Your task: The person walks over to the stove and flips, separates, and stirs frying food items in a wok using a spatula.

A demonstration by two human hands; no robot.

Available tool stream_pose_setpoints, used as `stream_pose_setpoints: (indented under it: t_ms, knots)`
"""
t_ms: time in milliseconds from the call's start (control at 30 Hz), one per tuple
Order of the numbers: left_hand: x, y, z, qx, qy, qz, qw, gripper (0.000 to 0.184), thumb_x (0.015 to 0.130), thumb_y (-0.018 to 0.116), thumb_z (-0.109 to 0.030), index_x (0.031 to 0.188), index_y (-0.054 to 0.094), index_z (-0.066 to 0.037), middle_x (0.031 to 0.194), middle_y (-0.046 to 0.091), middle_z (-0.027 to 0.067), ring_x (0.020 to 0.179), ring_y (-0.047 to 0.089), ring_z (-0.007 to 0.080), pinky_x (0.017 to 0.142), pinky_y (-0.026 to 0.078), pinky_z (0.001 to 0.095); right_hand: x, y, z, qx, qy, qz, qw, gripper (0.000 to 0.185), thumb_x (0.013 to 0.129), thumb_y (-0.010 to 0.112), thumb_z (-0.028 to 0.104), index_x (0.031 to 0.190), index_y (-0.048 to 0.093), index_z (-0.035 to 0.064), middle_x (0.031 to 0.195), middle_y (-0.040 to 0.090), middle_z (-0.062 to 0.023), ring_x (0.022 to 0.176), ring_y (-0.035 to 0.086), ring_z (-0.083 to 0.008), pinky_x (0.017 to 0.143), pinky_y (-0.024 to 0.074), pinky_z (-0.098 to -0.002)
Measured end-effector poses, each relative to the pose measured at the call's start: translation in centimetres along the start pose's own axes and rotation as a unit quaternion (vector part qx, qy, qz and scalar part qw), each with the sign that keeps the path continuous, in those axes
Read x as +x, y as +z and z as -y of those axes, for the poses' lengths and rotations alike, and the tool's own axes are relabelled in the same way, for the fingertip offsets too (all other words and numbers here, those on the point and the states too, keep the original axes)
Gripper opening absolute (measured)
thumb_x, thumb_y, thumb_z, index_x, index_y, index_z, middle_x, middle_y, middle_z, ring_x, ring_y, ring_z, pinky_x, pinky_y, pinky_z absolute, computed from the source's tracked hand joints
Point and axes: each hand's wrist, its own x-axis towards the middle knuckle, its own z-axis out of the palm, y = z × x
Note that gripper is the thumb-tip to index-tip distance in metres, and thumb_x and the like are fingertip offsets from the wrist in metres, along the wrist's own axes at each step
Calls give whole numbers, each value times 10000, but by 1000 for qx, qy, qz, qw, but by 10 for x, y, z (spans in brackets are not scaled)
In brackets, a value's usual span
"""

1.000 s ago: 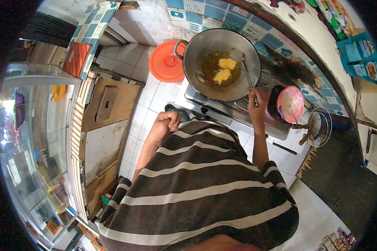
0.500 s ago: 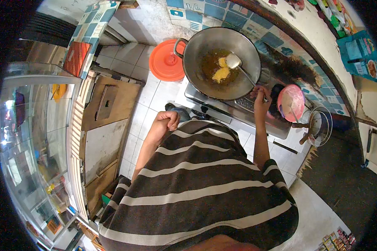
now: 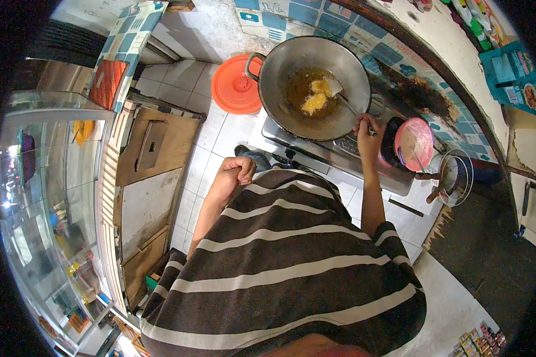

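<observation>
My right hand [image 3: 369, 128] is closed around the handle of a metal spatula [image 3: 348, 106], just past the near rim of a large wok [image 3: 354, 65]. The spatula's head dips into the oil, partly hidden by the food. Two yellow pieces of frying food [image 3: 317, 98] lie close together in the bubbling oil, the upper one against the spatula. Away from the stove, my left hand [image 3: 238, 171] is curled into a fist in front of the striped shirt, with nothing visible in it.
The wok sits on a metal gas stove [image 3: 315, 156]. Right of it stands a pink bowl [image 3: 417, 140] of pale batter with a utensil, beside a wire strainer [image 3: 457, 178]. An orange lid [image 3: 235, 86] is at the wok's left. A wooden cabinet [image 3: 146, 149] and glass case stand left.
The spatula's head has turned and lowered from above the upper yellow piece into the oil beside it. My right hand has shifted slightly left and up. My left hand stays put.
</observation>
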Motion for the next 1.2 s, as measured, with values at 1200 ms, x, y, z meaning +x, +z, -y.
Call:
stream_pose_setpoints:
  t_ms: [1200]
  knots:
    - [6, 0, -5, 9, 2, 8, 1000, 239, 714, 395, 89, 551, 367, -83, 542, 373, -3, 515, 296, 87, 484, 214, 232, 17, -6, 60, -59, -38, 15, 997, 131, 920, 506, 103, 910, 623, 45, 797, 604, -4, 639, 510, -63, 558, 422, -204]
